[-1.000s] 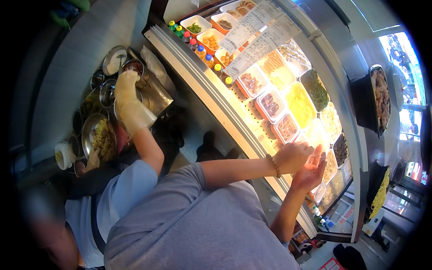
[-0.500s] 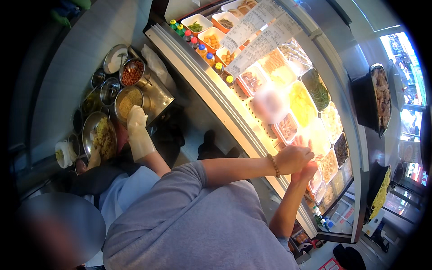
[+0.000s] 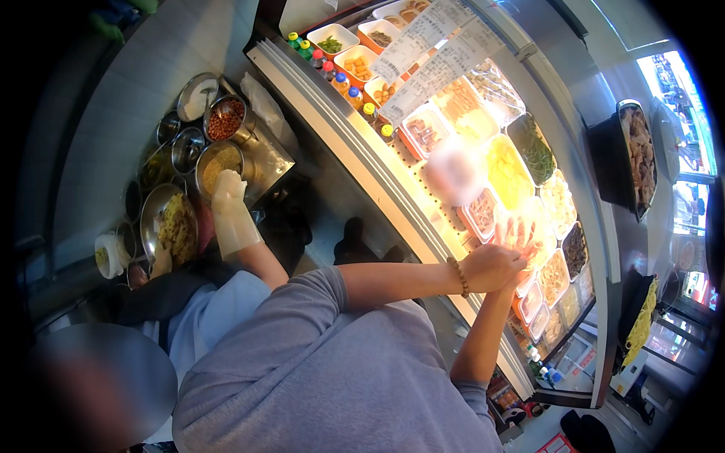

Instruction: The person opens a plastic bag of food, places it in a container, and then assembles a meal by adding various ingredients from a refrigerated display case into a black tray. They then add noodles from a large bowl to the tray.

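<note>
My two hands meet over the lit food trays. My right hand [image 3: 518, 234] has its fingers stretched and spread, with what looks like a thin clear plastic glove [image 3: 524, 223] over them. My left hand [image 3: 491, 267], below a beaded bracelet [image 3: 458, 276], is closed at the base of my right hand, apparently pinching the glove's edge; glare blurs the exact grip. Close by are a red-rimmed tray of pinkish food [image 3: 478, 214] and a tray of pale shredded food [image 3: 553, 278].
On the left, a co-worker's gloved hand [image 3: 228, 192] is at a pot of yellowish crumbs [image 3: 220, 167], beside a bowl of noodle-like food [image 3: 179, 226] and a pot of peanuts [image 3: 225, 119]. Bottles [image 3: 341, 83] line the display case edge [image 3: 355, 132]. Receipts [image 3: 442, 68] hang above the trays.
My right hand's fingers have come up and spread, now showing beyond my left hand in clear plastic. My left hand has barely moved.
</note>
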Tool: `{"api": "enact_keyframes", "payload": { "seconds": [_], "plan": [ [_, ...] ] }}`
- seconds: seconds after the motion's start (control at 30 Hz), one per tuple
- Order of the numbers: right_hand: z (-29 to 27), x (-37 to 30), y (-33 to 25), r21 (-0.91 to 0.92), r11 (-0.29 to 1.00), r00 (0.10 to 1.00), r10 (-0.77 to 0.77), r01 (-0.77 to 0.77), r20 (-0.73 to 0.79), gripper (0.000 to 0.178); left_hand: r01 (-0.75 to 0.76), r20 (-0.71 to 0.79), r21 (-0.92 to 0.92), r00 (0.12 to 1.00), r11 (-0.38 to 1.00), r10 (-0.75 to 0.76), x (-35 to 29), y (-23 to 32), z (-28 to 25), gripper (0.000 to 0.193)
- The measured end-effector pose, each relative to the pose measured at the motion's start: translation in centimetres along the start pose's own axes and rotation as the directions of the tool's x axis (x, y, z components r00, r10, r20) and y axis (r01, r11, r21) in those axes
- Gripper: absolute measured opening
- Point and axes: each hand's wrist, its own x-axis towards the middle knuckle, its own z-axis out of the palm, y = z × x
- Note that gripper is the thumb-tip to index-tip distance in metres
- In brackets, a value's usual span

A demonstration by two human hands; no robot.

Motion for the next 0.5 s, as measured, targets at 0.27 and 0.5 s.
{"api": "enact_keyframes", "payload": {
  "seconds": [0.27,0.5],
  "plan": [
    [0.7,0.0,-0.3,0.147,0.966,0.973,0.194,-0.211,0.121,0.071,-0.039,-0.030,-0.088,0.999,0.995,0.037,0.1,0.8,-0.9,0.011],
    [2.1,-0.2,-0.6,0.285,0.922,0.964,0.243,-0.264,0.106,0.069,0.033,0.112,-0.150,0.994,0.988,-0.016,-0.3,0.9,0.1,0.011]
  ]
}}
